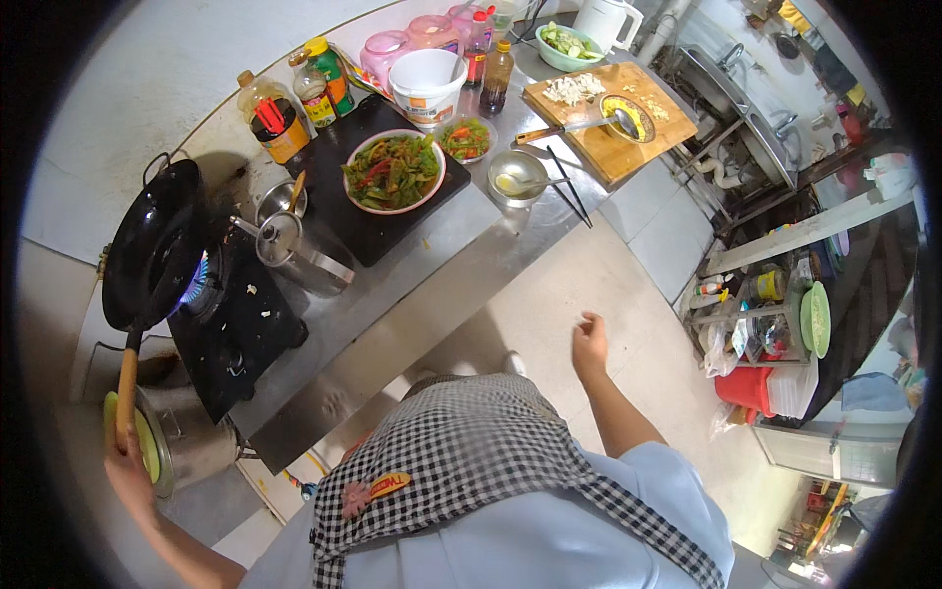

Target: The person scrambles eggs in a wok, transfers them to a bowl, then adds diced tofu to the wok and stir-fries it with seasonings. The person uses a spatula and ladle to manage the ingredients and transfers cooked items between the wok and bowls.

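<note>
The left hand (128, 469) is wrapped around the near end of the wooden handle of a black round-bottomed wok (157, 245), which is tipped up on its side over the lit blue flame of a black gas burner (231, 329) at the left of the scene. The right hand (590, 344) hangs free over the pale tiled floor (549, 294), fingers loosely curled and holding nothing, well apart from the counter. Just right of the burner, on the stainless steel counter (412, 285), lies a long-handled metal ladle (285, 240) beside a small steel bowl (280, 199). Farther right, a pink-rimmed white plate of stir-fried green vegetables with red pieces (393, 172) rests on a dark board, with a smaller bowl of greens (465, 138) just beyond it. A steel bowl with a spoon (518, 175) stands near black chopsticks. At the far right, a wooden chopping board (608, 113) carries chopped white pieces and a bowl of yellow liquid. Bottles, jars and a white bucket (426, 83) line the far wall.
</note>
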A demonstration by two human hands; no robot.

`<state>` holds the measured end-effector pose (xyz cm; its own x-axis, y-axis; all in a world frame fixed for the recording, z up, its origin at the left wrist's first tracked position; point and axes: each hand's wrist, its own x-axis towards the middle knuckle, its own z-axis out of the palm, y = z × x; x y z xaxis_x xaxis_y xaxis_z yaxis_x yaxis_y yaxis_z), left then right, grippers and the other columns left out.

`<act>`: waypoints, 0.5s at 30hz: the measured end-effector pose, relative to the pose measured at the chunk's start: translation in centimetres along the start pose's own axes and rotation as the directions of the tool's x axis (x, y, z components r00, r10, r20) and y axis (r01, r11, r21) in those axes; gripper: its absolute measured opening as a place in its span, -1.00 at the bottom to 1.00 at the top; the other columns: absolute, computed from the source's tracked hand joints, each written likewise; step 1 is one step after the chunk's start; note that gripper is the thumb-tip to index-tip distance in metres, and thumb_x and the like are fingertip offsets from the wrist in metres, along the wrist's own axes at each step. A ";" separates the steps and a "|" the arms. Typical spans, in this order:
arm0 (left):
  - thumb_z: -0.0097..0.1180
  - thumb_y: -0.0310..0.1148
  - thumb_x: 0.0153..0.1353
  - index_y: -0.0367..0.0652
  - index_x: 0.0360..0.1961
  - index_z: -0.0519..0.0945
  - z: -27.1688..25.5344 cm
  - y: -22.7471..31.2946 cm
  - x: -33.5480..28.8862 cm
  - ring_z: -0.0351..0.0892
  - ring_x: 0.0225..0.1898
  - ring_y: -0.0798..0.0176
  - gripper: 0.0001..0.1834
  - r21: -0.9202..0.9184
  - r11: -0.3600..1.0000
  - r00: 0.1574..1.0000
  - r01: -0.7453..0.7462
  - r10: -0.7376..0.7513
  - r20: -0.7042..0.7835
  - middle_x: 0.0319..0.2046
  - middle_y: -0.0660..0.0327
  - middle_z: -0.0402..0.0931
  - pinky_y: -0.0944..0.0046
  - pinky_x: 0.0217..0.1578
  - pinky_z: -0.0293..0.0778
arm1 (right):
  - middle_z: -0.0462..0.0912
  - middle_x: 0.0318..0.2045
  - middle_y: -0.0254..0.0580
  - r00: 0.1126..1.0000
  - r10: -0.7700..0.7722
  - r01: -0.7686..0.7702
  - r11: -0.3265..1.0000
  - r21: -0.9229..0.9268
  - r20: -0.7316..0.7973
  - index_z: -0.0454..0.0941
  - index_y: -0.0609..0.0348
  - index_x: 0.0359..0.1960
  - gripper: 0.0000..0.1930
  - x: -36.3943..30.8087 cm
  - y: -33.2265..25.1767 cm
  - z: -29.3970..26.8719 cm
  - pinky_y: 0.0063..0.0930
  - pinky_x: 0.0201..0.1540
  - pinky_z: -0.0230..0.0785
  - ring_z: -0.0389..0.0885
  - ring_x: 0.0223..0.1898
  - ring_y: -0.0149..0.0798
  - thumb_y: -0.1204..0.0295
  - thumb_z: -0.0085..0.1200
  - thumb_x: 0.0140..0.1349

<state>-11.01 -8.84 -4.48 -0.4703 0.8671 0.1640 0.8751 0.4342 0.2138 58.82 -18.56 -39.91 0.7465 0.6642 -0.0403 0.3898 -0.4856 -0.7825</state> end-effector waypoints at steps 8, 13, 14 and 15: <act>0.04 -0.07 0.36 -0.32 0.06 0.53 4.1 -2.1 -2.2 0.45 -0.42 0.32 -0.50 -0.073 0.997 0.997 -0.033 0.028 -0.071 -0.47 0.17 0.50 0.26 -0.35 0.38 | 0.64 -0.26 0.07 0.801 0.571 -0.598 0.775 -0.205 -0.179 0.45 0.22 0.00 -0.62 -3.9 18.3 -10.3 -0.20 -0.13 0.46 0.63 -0.22 -0.02 0.45 0.03 0.10; 0.04 -0.05 0.35 -0.37 -0.10 0.53 8.9 -4.4 -4.2 0.43 -0.47 0.24 -0.52 -0.066 0.994 0.980 -0.083 0.070 -0.184 -0.49 0.13 0.48 0.19 -0.41 0.36 | 0.60 -0.37 -0.09 0.649 0.760 -0.749 0.645 0.150 -0.025 0.45 0.29 -0.04 -0.66 -1.6 23.3 -17.3 -0.33 -0.43 0.48 0.58 -0.43 -0.21 0.48 -0.02 0.13; 0.05 -0.04 0.35 -0.37 -0.09 0.54 9.2 -4.3 -4.0 0.42 -0.48 0.22 -0.50 -0.058 0.990 0.965 -0.125 0.108 -0.237 -0.50 0.12 0.48 0.18 -0.41 0.36 | 0.56 -0.43 -0.14 0.644 0.764 -0.752 0.640 0.155 -0.031 0.48 0.28 -0.08 -0.70 -0.6 23.6 -19.0 -0.36 -0.46 0.46 0.54 -0.49 -0.25 0.49 -0.03 0.13; 0.06 -0.03 0.34 -0.37 -0.08 0.54 9.6 -4.0 -4.1 0.42 -0.49 0.20 -0.49 -0.069 0.980 0.940 -0.184 0.155 -0.305 -0.50 0.12 0.49 0.16 -0.41 0.36 | 0.52 -0.48 -0.18 0.640 0.768 -0.752 0.632 0.187 -0.020 0.50 0.27 -0.13 -0.74 0.5 23.7 -20.5 -0.40 -0.50 0.45 0.50 -0.54 -0.28 0.49 -0.04 0.14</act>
<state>-11.48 -11.75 -15.27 -0.3411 0.8078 0.4807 0.9367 0.2491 0.2460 79.47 -41.42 -45.71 0.7881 0.0410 -0.6141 -0.4161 -0.6998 -0.5807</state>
